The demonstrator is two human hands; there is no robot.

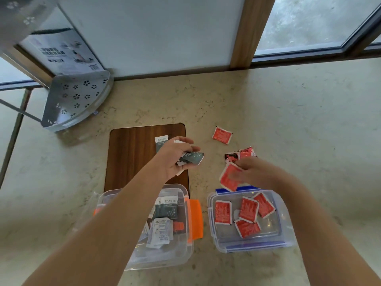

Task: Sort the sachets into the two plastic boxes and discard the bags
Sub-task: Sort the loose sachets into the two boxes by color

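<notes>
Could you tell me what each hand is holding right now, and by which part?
The left hand clutches a few dark green sachets by their left ends. The right hand pinches a red sachet at its upper right edge.

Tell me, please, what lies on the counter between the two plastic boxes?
In the head view, only an orange latch flap of the left box hangs into that gap; otherwise bare counter runs up to the blue-latched box.

At frame centre the left hand (177,155) grips dark green sachets (192,157) above the wooden board (132,153). The right hand (253,172) pinches a red sachet (228,178) above the blue-clipped box (247,243).
</notes>
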